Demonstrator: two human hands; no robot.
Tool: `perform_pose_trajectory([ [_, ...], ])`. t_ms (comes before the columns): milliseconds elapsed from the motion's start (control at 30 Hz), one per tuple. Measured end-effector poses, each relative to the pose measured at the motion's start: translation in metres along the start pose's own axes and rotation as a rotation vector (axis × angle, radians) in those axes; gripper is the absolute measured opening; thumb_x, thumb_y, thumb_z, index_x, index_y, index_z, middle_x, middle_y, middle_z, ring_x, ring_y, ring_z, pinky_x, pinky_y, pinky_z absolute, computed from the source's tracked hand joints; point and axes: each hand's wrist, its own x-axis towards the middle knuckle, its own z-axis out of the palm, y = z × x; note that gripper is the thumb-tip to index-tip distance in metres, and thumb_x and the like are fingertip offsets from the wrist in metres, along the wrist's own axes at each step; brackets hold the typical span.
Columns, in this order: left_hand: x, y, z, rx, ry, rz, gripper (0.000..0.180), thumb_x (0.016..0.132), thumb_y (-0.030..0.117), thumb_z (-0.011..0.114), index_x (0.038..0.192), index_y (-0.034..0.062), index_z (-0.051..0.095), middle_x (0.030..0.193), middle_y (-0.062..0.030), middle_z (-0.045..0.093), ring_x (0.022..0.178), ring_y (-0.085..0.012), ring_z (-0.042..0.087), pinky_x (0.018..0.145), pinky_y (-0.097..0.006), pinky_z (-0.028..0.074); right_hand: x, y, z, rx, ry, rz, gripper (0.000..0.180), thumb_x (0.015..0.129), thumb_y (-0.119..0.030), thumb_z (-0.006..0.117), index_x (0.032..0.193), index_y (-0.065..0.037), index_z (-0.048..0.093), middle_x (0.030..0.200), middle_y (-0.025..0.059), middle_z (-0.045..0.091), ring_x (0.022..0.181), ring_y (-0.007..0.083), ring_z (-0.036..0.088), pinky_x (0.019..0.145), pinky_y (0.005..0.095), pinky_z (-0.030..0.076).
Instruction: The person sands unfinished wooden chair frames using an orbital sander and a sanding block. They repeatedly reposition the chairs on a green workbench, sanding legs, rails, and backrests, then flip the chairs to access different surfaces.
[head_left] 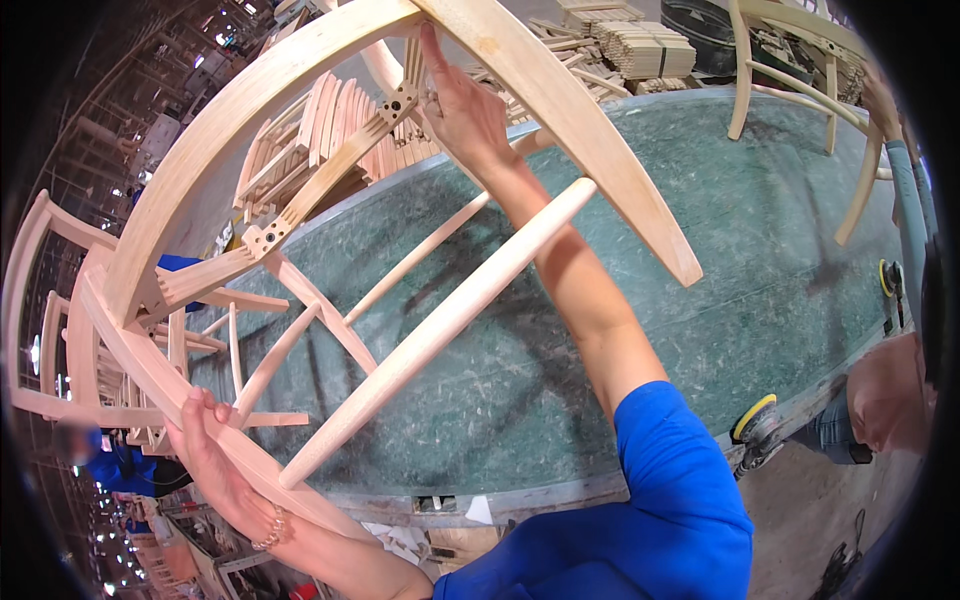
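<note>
Curled around a pale leg point(138, 358), the left hand point(215, 468) held the wooden chair frame point(440, 329) low; the right hand point(468, 115) reached its upper corner point(428, 10), its closure unclear. In the head view, the frame tilted above the green table point(710, 180), hands probably spread for balance.

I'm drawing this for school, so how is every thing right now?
Wooden chair frame: unpainted, seat opening uncovered, held tilted
Left hand: curled around the frame's lower left rail
Right hand: index finger raised against the frame's top; full grip unclear
Green tabletop: scuffed
Yellow-edged sander: tilted at the table's edge; on or off, can't tell
Pale wooden slats: stacked
</note>
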Motion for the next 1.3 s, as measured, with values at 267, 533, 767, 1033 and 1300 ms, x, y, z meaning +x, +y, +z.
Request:
perform_pose_trajectory([
  [267, -0.001, 0.001, 0.001, 0.005, -0.016, -0.007, 0.031, 0.087, 0.015, 0.065, 0.109, 0.0049, 0.046, 0.081, -0.0020, 0.049, 0.067, -0.0097, 0.047, 0.064, -0.023, 0.043, 0.010, 0.001, -0.005, -0.033, -0.001, 0.059, 0.102, 0.079, -0.012, 0.069, 0.152, -0.033, 0.002, 0.091, 0.0091, 0.065, 0.073, 0.0270, 0.065, 0.058, 0.0390, 0.053],
  [533, 0.000, -0.002, -0.003, 0.008, -0.002, -0.007, 0.030, 0.086, 0.016, 0.065, 0.107, 0.0055, 0.046, 0.081, -0.0014, 0.048, 0.068, -0.0094, 0.047, 0.064, -0.024, 0.043, 0.006, -0.007, -0.012, 0.071, 0.006, 0.019, 0.093, 0.081, -0.013, 0.064, 0.153, -0.029, 0.006, 0.080, 0.0095, 0.064, 0.071, 0.0302, 0.065, 0.060, 0.0431, 0.050],
  [767, -0.001, -0.001, 0.002, 0.020, 0.014, 0.001, 0.030, 0.087, 0.016, 0.064, 0.108, 0.0047, 0.047, 0.082, -0.0023, 0.049, 0.068, -0.0094, 0.046, 0.063, -0.023, 0.042, 0.003, -0.005, -0.012, 0.024, -0.068, 0.118, 0.103, 0.075, -0.007, 0.067, 0.152, -0.035, 0.004, 0.095, 0.0111, 0.065, 0.074, 0.0288, 0.065, 0.061, 0.0392, 0.053],
  [1033, 0.003, -0.002, -0.002, -0.006, -0.016, -0.010, 0.033, 0.087, 0.016, 0.064, 0.112, 0.0033, 0.047, 0.084, -0.0031, 0.050, 0.068, -0.0097, 0.046, 0.063, -0.022, 0.041, 0.014, -0.003, -0.012, -0.094, 0.030, -0.036, 0.099, 0.076, -0.013, 0.068, 0.153, -0.026, 0.008, 0.079, 0.0107, 0.064, 0.067, 0.0294, 0.064, 0.057, 0.0416, 0.050],
  [1300, 0.009, -0.004, -0.008, -0.035, -0.009, 0.000, 0.031, 0.085, 0.011, 0.066, 0.110, 0.0037, 0.048, 0.080, -0.0026, 0.048, 0.067, -0.0089, 0.044, 0.062, -0.022, 0.040, 0.004, -0.008, -0.012, 0.014, -0.096, 0.021, 0.102, 0.074, -0.013, 0.070, 0.152, -0.028, 0.006, 0.089, 0.0135, 0.066, 0.071, 0.0305, 0.066, 0.062, 0.0418, 0.052],
])
